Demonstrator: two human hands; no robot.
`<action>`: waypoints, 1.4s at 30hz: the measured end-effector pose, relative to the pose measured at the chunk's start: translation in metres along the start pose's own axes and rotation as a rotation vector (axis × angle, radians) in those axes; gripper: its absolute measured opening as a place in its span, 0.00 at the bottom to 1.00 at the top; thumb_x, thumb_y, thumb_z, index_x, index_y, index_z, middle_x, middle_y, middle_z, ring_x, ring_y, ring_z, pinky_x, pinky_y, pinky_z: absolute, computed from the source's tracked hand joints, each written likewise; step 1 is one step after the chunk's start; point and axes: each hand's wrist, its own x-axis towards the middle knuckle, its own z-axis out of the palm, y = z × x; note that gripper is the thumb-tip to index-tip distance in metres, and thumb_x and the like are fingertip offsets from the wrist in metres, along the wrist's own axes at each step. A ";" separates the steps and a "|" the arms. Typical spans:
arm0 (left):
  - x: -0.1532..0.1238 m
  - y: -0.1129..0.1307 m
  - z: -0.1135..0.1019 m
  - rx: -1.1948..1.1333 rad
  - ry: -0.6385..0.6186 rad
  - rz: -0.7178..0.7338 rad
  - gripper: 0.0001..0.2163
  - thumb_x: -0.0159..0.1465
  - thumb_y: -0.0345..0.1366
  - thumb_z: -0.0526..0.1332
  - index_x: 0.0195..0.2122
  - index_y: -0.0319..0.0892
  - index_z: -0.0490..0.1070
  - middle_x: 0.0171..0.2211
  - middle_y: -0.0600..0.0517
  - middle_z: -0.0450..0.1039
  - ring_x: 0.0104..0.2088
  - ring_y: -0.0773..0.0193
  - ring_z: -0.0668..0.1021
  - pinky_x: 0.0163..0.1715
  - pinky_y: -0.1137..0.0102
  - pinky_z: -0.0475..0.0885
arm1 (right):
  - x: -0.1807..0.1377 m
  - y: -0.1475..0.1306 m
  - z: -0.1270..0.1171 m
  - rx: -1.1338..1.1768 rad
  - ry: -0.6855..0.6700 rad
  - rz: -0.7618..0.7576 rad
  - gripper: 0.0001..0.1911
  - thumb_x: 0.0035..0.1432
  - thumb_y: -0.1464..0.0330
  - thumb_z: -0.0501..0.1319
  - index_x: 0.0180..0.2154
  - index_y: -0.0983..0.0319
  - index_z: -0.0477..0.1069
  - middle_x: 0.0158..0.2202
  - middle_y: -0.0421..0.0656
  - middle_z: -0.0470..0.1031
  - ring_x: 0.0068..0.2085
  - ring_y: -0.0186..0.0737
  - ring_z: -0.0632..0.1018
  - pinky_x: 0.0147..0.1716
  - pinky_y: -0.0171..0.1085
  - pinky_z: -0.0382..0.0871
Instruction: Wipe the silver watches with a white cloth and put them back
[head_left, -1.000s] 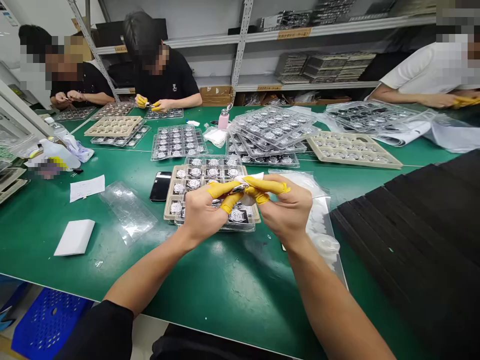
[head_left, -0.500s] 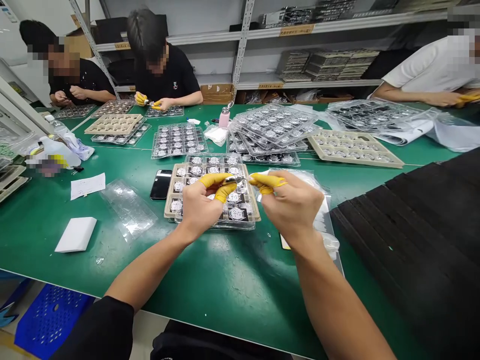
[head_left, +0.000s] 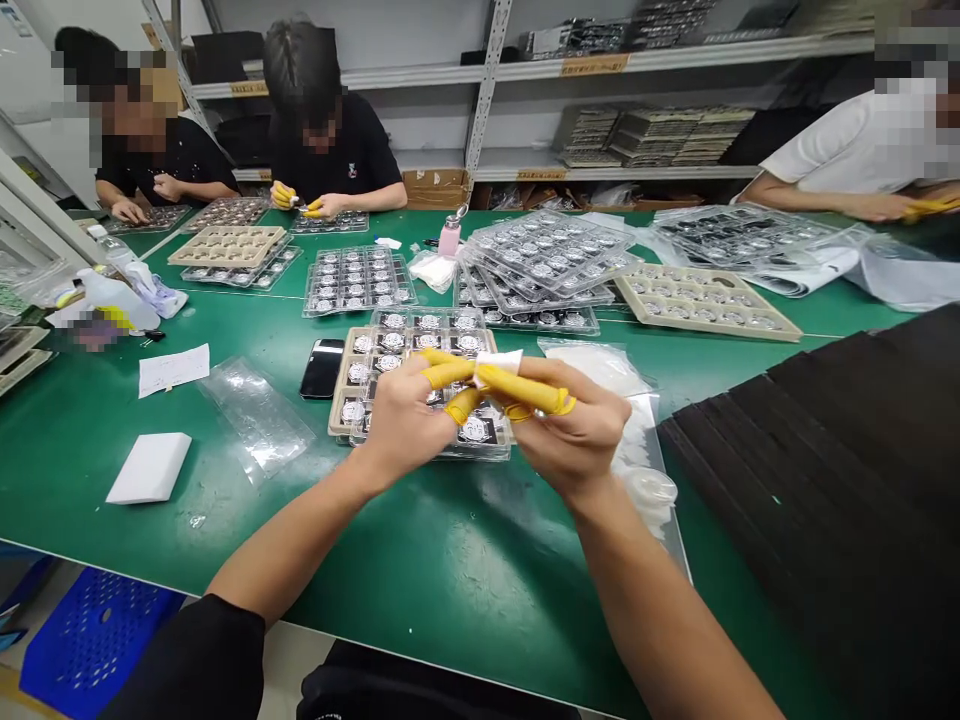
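My left hand point(head_left: 401, 420) and my right hand point(head_left: 570, 425) meet above a tray, their fingertips in yellow finger cots. Both pinch a small white strip point(head_left: 497, 366), perhaps paper or film, and anything inside it is hidden. Directly below lies a beige tray point(head_left: 342, 400) of round silver-and-black parts, set on a transparent blister tray point(head_left: 495, 448). My hands cover its middle rows.
A black phone point(head_left: 322, 368) lies left of the trays, near a transparent blister sheet point(head_left: 255, 415) and a white foam block point(head_left: 148, 467). Stacked trays point(head_left: 547, 262) stand ahead. Black foam sheets point(head_left: 817, 480) cover the right. Several co-workers work across the green table point(head_left: 480, 560).
My hands have moved back together from their wider spacing half a second ago. The small shiny item between them is now hidden, and a white strip shows at my fingertips.
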 end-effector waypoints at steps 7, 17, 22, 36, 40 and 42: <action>-0.005 0.005 0.004 0.113 0.041 0.078 0.10 0.63 0.28 0.69 0.46 0.44 0.83 0.40 0.48 0.85 0.38 0.62 0.85 0.41 0.67 0.81 | 0.001 0.007 -0.009 -0.224 -0.026 -0.060 0.14 0.56 0.76 0.62 0.37 0.54 0.83 0.34 0.40 0.84 0.29 0.37 0.82 0.27 0.36 0.75; -0.005 0.006 0.008 -0.041 0.114 -0.057 0.08 0.63 0.31 0.70 0.44 0.45 0.84 0.40 0.49 0.86 0.38 0.61 0.85 0.41 0.68 0.83 | 0.007 0.003 -0.008 -0.163 -0.026 0.035 0.10 0.59 0.71 0.65 0.40 0.54 0.83 0.35 0.41 0.85 0.31 0.40 0.83 0.30 0.37 0.78; -0.005 0.003 0.011 -0.218 0.111 -0.174 0.09 0.63 0.33 0.71 0.45 0.44 0.84 0.42 0.48 0.85 0.42 0.61 0.86 0.45 0.68 0.84 | 0.010 -0.002 -0.008 -0.073 -0.036 0.118 0.07 0.60 0.71 0.67 0.39 0.56 0.83 0.34 0.41 0.85 0.30 0.37 0.82 0.25 0.34 0.74; -0.009 0.002 0.006 0.063 0.084 -0.011 0.11 0.60 0.28 0.70 0.44 0.45 0.85 0.38 0.50 0.86 0.36 0.60 0.86 0.39 0.67 0.83 | 0.000 0.003 -0.008 -0.231 -0.044 -0.116 0.17 0.56 0.78 0.63 0.41 0.54 0.83 0.37 0.40 0.85 0.31 0.36 0.83 0.28 0.34 0.76; -0.006 0.003 0.008 -0.129 0.160 -0.197 0.08 0.61 0.34 0.73 0.42 0.44 0.85 0.40 0.49 0.86 0.38 0.60 0.87 0.44 0.65 0.85 | 0.003 0.008 -0.014 -0.358 -0.001 0.038 0.15 0.54 0.78 0.64 0.38 0.57 0.85 0.33 0.41 0.84 0.32 0.40 0.83 0.28 0.35 0.74; -0.002 0.005 0.010 -0.260 0.165 -0.304 0.09 0.60 0.37 0.74 0.42 0.42 0.85 0.40 0.49 0.86 0.39 0.60 0.87 0.45 0.64 0.85 | 0.006 0.009 -0.015 -0.222 0.062 0.179 0.12 0.56 0.75 0.66 0.38 0.56 0.85 0.34 0.41 0.84 0.32 0.40 0.83 0.28 0.36 0.76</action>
